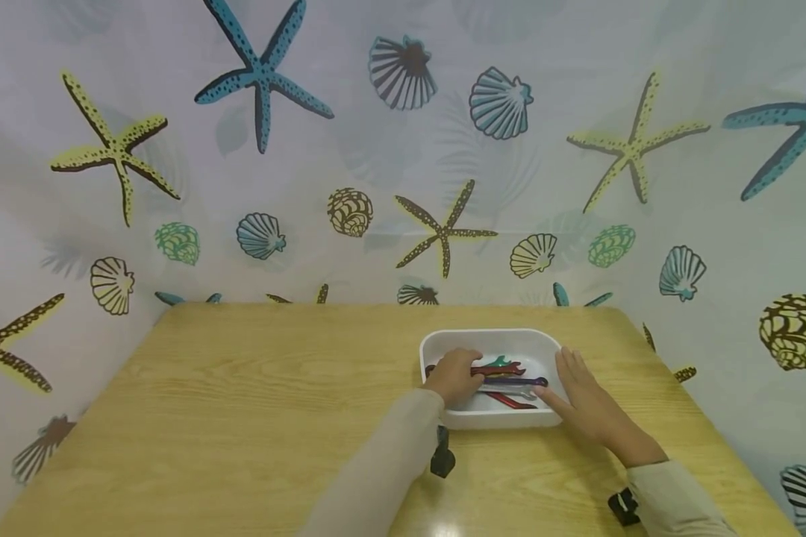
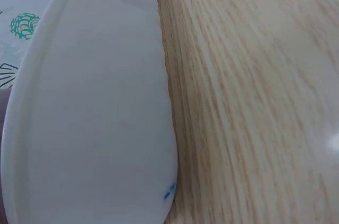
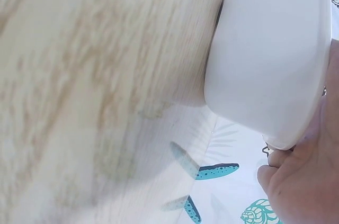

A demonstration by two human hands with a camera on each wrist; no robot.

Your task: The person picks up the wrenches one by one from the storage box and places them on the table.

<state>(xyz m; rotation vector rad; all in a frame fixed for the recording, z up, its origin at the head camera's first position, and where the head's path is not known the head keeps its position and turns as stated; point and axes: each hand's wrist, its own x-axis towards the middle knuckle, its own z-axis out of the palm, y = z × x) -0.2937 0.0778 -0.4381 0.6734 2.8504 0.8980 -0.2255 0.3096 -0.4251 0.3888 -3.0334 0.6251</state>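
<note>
A white plastic tray (image 1: 497, 420) sits on the table with several open-ended wrenches in it. My left hand (image 1: 453, 377) reaches over its left end, and a dark red wrench (image 1: 507, 369) comes out between the thumb and fingers, which appear to grip it. Just below lie a purple wrench (image 1: 516, 381) and a silver wrench (image 1: 510, 389). A bright red wrench (image 1: 510, 401) and a green wrench (image 1: 498, 362) are partly covered. My right hand (image 1: 587, 403) holds the tray's right end, thumb over the near rim. Only the tray's outer wall (image 2: 95, 102) fills the left wrist view.
The wooden table (image 1: 242, 403) extends to the left of the tray. A curtain (image 1: 376, 164) with starfish and shells encloses the back and sides. Black straps (image 1: 442, 455) are on both wrists.
</note>
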